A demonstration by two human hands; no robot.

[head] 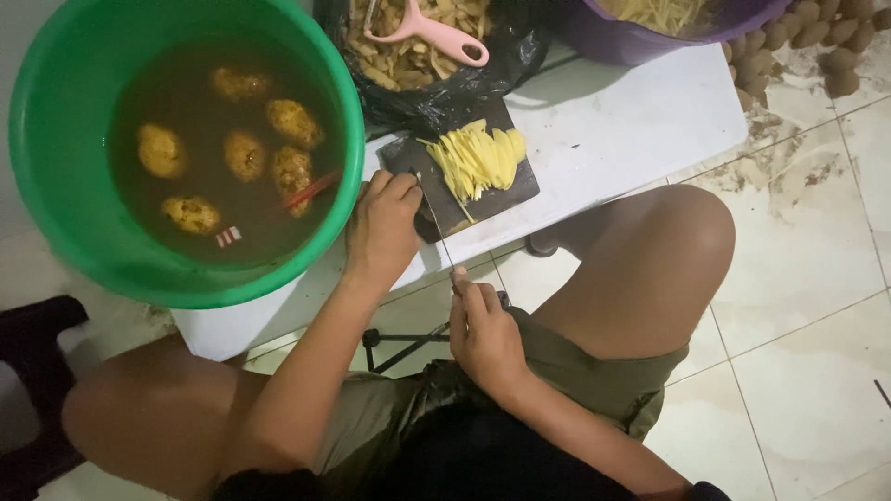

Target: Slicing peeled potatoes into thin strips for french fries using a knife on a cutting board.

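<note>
— Where are you in the work?

— Mid-cutting, I'd say. My right hand point(483, 334) is closed around the handle of a knife point(436, 232), the thin blade running away from me up onto the dark cutting board point(497, 199). My left hand point(382, 227) is curled over the near left corner of that board, fingers bent down against it; I can't tell whether anything is pinched under them.

— And the potato?

— A fan of pale yellow potato slices point(478, 160) lies in the middle of the board, just right of the blade and apart from my left hand.

— What does the next cut ask for?

— As I judge it, bringing the slices under my left fingers and keeping the knuckles ahead of the edge, since blade and fingers sit very close.

— Any room to move?

— Little. The board overhangs the near edge of the white table point(631, 121). The green bucket point(56, 213) of water with whole potatoes crowds the left, also hanging past the edge. A black bag of peelings point(464, 83) with a pink peeler point(432, 32) touches the board's far side, and a purple basin point(613, 37) stands far right. The open table lies right of the board; my knees sit under the near edge.
</note>
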